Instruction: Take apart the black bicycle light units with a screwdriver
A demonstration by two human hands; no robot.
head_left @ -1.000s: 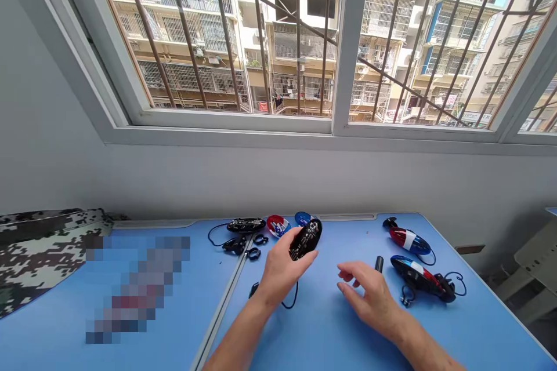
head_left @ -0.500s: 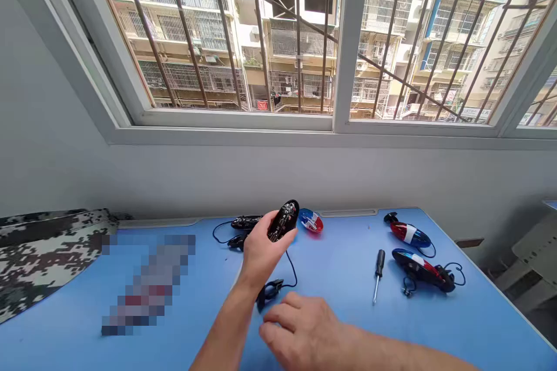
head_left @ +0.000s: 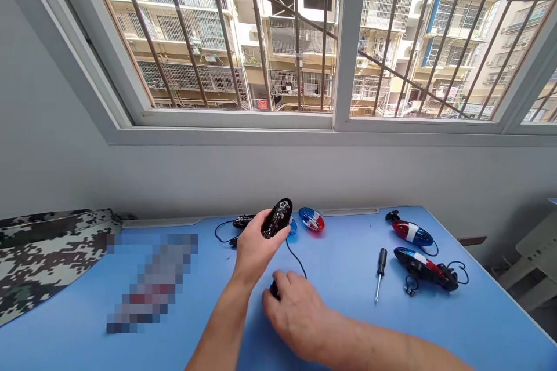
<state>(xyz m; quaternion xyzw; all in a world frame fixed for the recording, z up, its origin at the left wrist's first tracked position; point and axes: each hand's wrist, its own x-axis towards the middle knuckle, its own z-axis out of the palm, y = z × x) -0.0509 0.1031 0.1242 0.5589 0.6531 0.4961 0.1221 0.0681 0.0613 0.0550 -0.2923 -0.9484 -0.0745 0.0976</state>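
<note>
My left hand (head_left: 255,249) is closed round a black oval shell (head_left: 278,218) with small parts inside, raised over the table. A thin black cable (head_left: 297,257) runs from near it down to a small black clamp piece (head_left: 274,290), which my right hand (head_left: 300,313) grips, mostly covering it. Behind the left hand lies another black oval piece (head_left: 242,221) with a cable. A blue and red shell (head_left: 311,219) sits near the table's back edge, and part of another blue shell (head_left: 293,226) shows beside my left fingertips.
A screwdriver (head_left: 380,269) lies on the blue table (head_left: 348,278). To its right are two red, white and blue devices (head_left: 411,233) with cables. Camouflage cloth (head_left: 52,255) covers the left corner. A blurred patch (head_left: 152,284) is nearby. Behind stands a barred window.
My right hand has moved up and closed on the black clamp piece. My left hand has shifted slightly left with the black shell, and a blue shell now shows beside it.
</note>
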